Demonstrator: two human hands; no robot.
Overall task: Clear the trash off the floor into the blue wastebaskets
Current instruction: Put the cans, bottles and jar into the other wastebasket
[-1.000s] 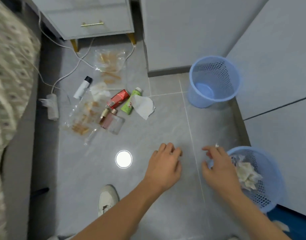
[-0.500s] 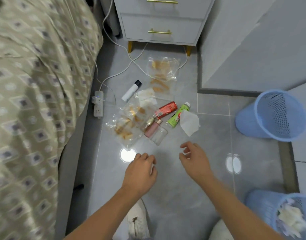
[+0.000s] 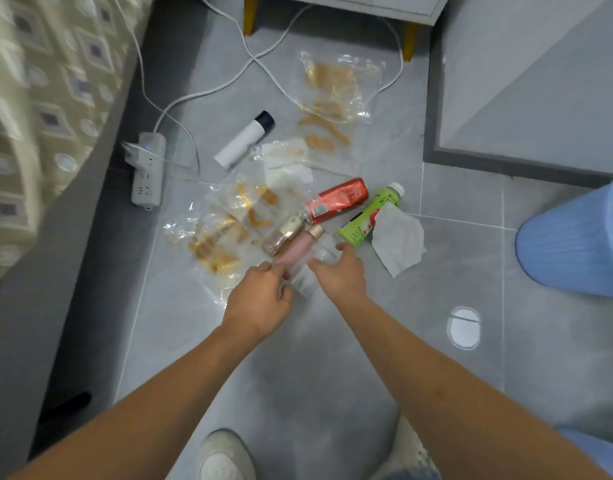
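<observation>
Trash lies in a heap on the grey tile floor (image 3: 298, 358): a pink bottle (image 3: 298, 249), a gold-capped bottle (image 3: 285, 232), a clear container (image 3: 307, 277), a red bottle (image 3: 336, 200), a green bottle (image 3: 369, 218), a white tissue (image 3: 398, 242), a white bottle with a black cap (image 3: 244, 138) and crumpled clear wrappers (image 3: 222, 237). My left hand (image 3: 260, 299) hovers at the pink bottle's near end with loosely curled fingers. My right hand (image 3: 339, 275) is spread over the clear container. Neither hand holds anything. A blue wastebasket (image 3: 572, 244) stands at the right edge.
A power strip (image 3: 147, 168) and white cables (image 3: 263, 64) lie left of and behind the heap. A patterned bed (image 3: 38, 98) runs along the left. A nightstand's gold legs (image 3: 249, 15) stand at the back. My shoes (image 3: 225, 455) are at the bottom.
My view has swung from the baskets to the heap and closed in. Both hands have moved forward from bare floor to the bottles at the heap's near edge.
</observation>
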